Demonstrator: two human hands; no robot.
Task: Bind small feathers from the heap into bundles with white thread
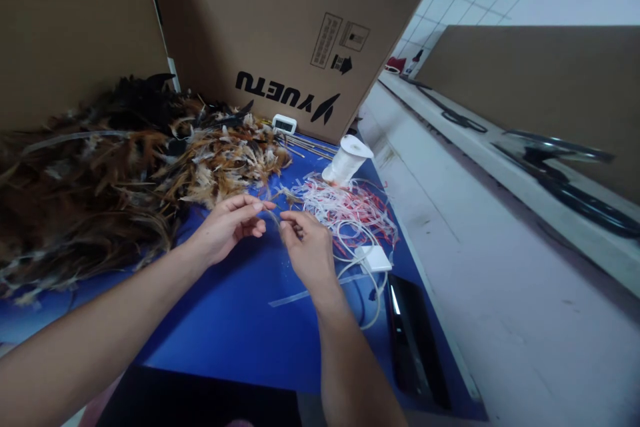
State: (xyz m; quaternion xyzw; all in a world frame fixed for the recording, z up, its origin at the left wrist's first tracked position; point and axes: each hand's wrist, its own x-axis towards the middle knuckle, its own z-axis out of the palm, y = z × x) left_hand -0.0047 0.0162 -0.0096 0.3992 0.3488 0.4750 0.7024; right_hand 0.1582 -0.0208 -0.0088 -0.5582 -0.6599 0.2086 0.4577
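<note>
In the middle of the head view, my left hand [231, 225] pinches one end of a thin brownish feather [273, 215] between thumb and forefinger, its other fingers loosely curled. The thumb and bent forefinger of my right hand [311, 245] close on the feather's other end. It spans the small gap between both hands, above the blue tabletop [235, 320]. Just beyond my left hand lies a loose pile of brown, cream and black feathers [225, 160]. A tangle of white and red plastic strips [350, 210] is close to my right hand.
A white spool [349, 159] stands behind the strips. Nearby are a white charger [374, 258] with its cable, a black phone [417, 340] and a small digital display [285, 123]. Cardboard [280, 27] walls the back. Scissors [565, 180] rest on the right ledge [505, 160].
</note>
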